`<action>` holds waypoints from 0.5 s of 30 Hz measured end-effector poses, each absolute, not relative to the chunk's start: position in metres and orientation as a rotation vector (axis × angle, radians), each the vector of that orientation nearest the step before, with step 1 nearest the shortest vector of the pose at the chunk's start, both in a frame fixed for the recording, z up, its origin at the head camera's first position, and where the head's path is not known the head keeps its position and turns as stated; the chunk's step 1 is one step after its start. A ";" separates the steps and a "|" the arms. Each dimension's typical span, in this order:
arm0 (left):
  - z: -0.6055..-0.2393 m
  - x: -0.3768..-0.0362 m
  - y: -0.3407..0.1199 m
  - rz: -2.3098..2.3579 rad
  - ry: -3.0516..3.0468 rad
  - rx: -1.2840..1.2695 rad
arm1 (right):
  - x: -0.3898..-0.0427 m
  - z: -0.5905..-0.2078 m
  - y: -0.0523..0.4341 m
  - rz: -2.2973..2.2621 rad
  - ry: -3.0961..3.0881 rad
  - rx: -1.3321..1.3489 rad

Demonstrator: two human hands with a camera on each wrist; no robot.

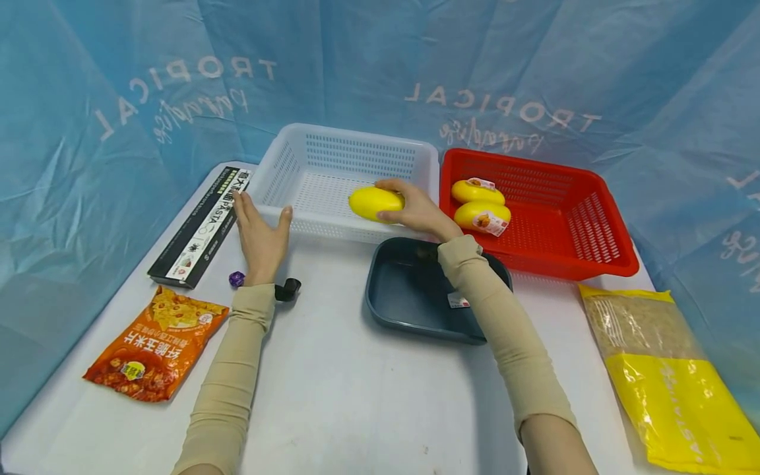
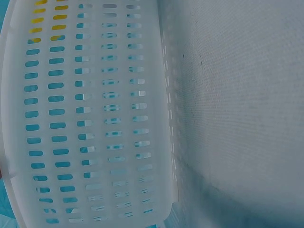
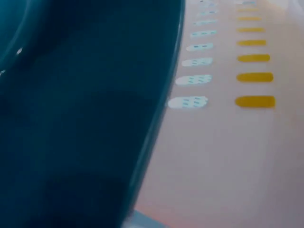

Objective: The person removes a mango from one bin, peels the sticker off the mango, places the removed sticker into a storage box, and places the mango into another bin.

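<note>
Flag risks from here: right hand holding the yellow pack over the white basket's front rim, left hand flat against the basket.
1. The right hand holds the yellow pack right above the white basket's front rim; it could clip the rim and drop onto the table.
2. The left hand only rests open against the basket, so a bump may slide it.
3. The right forearm crosses the dark tray and could drag it.

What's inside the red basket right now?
The red basket holds two yellow wrapped packs with labels, lying at its left end, one in front of the other. The rest of its floor shows bare mesh. What lies beneath the packs is covered.
</note>
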State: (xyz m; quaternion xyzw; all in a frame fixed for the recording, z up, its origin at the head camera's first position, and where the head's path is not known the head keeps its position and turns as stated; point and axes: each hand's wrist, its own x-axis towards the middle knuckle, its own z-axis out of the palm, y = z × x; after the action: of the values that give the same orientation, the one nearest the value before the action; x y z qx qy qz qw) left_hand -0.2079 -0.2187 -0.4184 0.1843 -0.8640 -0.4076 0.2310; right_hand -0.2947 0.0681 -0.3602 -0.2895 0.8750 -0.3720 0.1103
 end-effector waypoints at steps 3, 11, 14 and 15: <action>-0.419 -0.208 -0.218 -1.124 -2.377 0.508 | -0.296 -0.360 0.066 -0.989 2.596 -0.853; -0.418 -0.207 -0.218 -1.121 -2.367 0.504 | -0.296 -0.360 0.063 -0.851 2.625 -0.861; -0.418 -0.208 -0.218 -1.124 -2.363 0.503 | -0.296 -0.361 0.062 -0.790 2.645 -0.830; -0.418 -0.208 -0.217 -1.127 -2.362 0.503 | -0.296 -0.360 0.062 -0.772 2.649 -0.820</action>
State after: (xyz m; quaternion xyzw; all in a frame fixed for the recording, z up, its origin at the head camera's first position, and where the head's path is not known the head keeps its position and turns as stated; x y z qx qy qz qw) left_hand -0.2077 -0.2174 -0.4183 0.1833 -0.8613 -0.4109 0.2361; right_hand -0.2956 0.0618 -0.3603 -0.2825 0.9123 -0.2659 0.1309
